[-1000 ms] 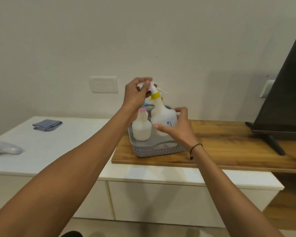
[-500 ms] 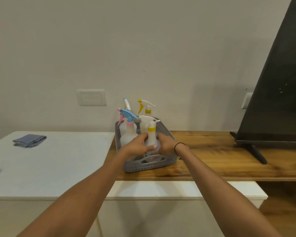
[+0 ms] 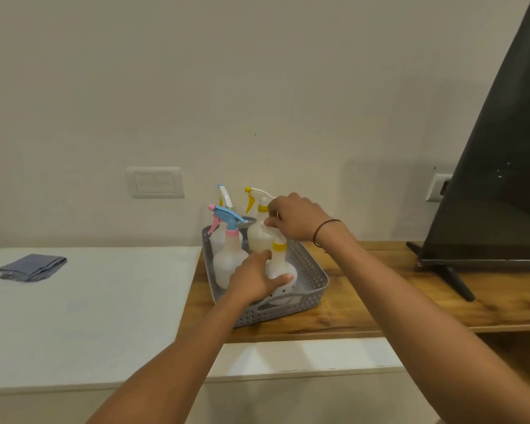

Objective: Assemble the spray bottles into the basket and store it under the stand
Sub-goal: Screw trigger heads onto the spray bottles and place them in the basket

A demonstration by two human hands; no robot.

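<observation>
White cabinet point(image 3: 89, 307) and wood shelf point(image 3: 410, 304), each with things on top.

The white cabinet carries a folded grey-blue cloth point(image 3: 32, 267) near its far left corner; the rest of its top is bare. The wood shelf lies over the cabinet's right part and runs on to the right. On it sits a grey basket point(image 3: 311, 275) at the left end, and a dark TV point(image 3: 499, 166) on a black foot point(image 3: 455, 281), well apart to the right.

The right hand point(image 3: 297, 220) has risen to the front bottle's point(image 3: 280, 267) sprayer.
</observation>
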